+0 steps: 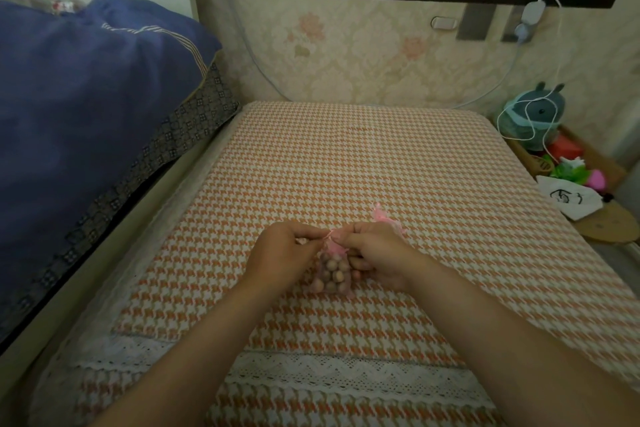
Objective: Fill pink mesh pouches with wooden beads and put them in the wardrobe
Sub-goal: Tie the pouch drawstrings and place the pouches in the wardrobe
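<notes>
A pink mesh pouch (pixel 333 272) full of round wooden beads hangs between my two hands, just above the houndstooth-covered surface (pixel 363 156). My left hand (pixel 282 253) pinches the pink drawstring at the pouch's gathered neck from the left. My right hand (pixel 372 256) pinches the string from the right, and its lower fingers rest by the pouch's side. A second pink mesh pouch (pixel 384 217) lies behind my right hand, mostly hidden by it. No wardrobe is in view.
A dark blue quilt (pixel 86 107) is piled on the bed at the left. At the right edge stand a teal plush toy (pixel 535 114), a white charging cable (pixel 550 87), a white cloth bag (pixel 571 199) and small bright items. A papered wall closes the far side.
</notes>
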`<state>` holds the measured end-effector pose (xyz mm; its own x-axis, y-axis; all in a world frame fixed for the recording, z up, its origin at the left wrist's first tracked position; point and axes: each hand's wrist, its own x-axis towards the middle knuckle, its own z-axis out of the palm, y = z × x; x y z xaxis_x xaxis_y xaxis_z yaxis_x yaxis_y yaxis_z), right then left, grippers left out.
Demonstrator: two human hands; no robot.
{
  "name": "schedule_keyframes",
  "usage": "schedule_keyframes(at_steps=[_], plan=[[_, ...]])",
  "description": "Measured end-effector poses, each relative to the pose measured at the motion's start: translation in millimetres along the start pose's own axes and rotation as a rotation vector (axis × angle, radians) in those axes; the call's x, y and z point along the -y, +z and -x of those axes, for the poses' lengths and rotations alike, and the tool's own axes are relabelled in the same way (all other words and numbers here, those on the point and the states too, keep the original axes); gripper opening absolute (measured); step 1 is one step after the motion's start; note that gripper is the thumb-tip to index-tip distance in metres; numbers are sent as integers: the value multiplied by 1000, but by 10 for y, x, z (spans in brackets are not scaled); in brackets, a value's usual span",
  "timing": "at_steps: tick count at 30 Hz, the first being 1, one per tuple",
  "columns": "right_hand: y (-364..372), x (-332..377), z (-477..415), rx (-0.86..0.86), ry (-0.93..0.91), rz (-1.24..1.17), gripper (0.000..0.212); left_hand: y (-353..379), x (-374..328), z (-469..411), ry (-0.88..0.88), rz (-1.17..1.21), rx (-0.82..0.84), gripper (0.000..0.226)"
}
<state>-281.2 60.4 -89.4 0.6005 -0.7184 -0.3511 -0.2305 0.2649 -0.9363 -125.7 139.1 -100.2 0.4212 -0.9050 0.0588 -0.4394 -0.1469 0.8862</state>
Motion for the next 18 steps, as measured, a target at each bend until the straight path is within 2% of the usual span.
schedule_keyframes(at_steps=[7,15,18], plan=[[42,-22,-30,-23,-58,-31,13,39,-16,22,-5,133,-5,12],[85,-55,-37,-63,-185,9,17,147,36,27,-23,156,-4,5],[46,-13,-43,-1,-174,45,10,174,13,53,-89,211,-21,7]])
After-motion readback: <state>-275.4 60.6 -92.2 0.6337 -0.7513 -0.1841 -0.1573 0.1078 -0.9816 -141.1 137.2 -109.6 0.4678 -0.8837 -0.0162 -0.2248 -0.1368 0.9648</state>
